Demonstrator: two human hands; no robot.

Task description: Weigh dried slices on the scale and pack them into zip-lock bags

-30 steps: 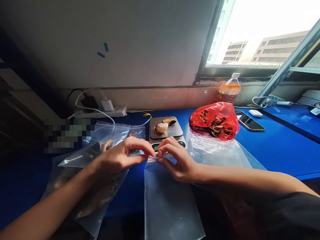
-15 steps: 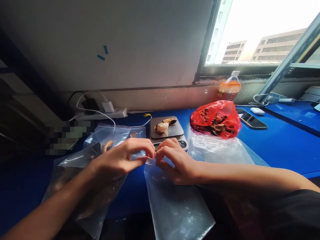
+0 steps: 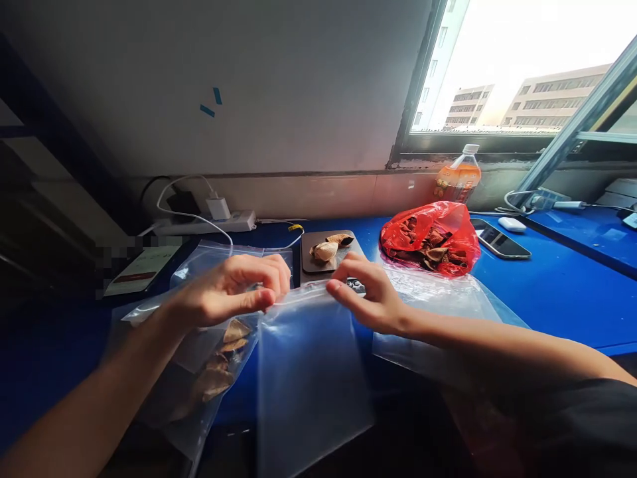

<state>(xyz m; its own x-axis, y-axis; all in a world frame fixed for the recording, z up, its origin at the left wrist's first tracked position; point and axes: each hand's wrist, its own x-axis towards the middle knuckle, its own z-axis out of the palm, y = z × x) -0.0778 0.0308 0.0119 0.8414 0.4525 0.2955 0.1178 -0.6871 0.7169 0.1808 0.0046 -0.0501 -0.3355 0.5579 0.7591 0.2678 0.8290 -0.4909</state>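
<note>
The clear zip bag's [image 3: 313, 392] top edge has come into view stretched out, the two hands having moved apart along it.
It hangs at the near side of the counter [image 3: 562, 285]; the left hand's [image 3: 239, 289] grip pinches one top corner, the right hand's [image 3: 371, 289] grip pinches near the other, fingers curled. They partly hide the scale [image 3: 318, 267] bearing dried pieces [image 3: 326, 251]; a filled red bag [image 3: 450, 211] sits rightward, bagged slices [image 3: 233, 345] by the left forearm.

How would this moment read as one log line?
left hand: holds clear bag at top edge | right hand: same edge | scale: bears tan pieces
</note>
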